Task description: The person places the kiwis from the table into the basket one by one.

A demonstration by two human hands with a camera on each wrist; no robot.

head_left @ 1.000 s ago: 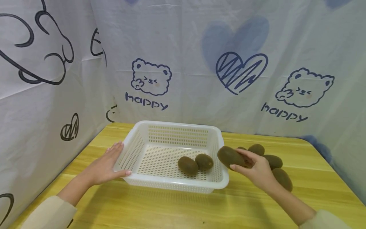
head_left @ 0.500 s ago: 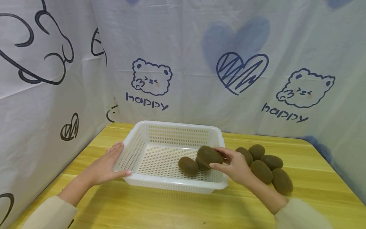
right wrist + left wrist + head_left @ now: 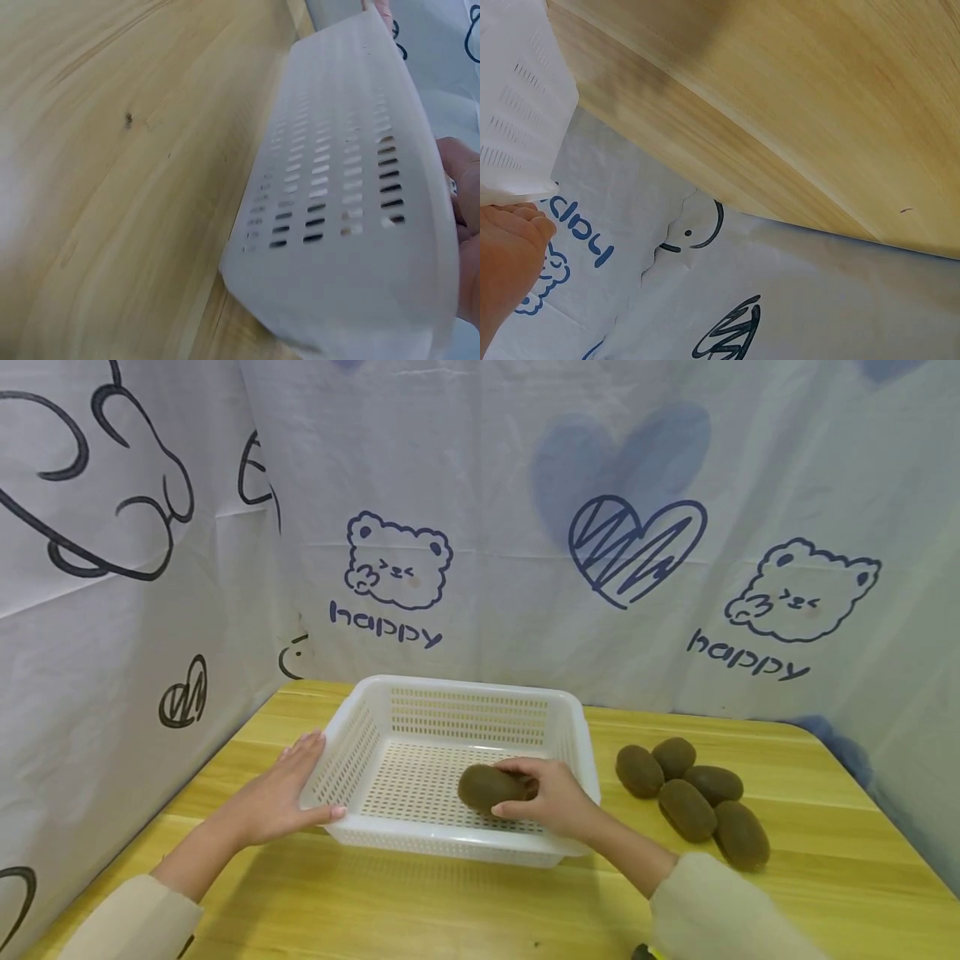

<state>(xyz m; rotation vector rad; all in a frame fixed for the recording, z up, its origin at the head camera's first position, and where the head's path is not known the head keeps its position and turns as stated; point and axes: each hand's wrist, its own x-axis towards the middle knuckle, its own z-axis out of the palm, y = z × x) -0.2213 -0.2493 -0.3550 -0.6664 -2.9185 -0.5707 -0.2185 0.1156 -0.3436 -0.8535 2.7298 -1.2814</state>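
A white slotted plastic basket (image 3: 450, 839) sits on the table. My right hand (image 3: 551, 797) reaches inside it and grips a brown kiwi (image 3: 486, 787) low over the basket floor, thumb on the near side and fingers on the far side. This hand and fruit largely hide the other kiwis in the basket. My left hand (image 3: 277, 793) rests at the basket's left end, thumb over the front corner and fingers straight along the side rim. In the left wrist view, the left fingertips (image 3: 536, 217) lie right at the rim. In the right wrist view the basket wall (image 3: 337, 172) covers most of the work.
Several kiwis (image 3: 687, 810) lie grouped on the wooden table (image 3: 375, 910) right of the basket. A white printed cloth (image 3: 510, 610) hangs behind and at the left. A small dark and yellow object (image 3: 643, 952) shows beside the right sleeve.
My right hand has carried a kiwi leftward from beside the basket, over its right rim, and down inside. The left hand and basket have stayed put.
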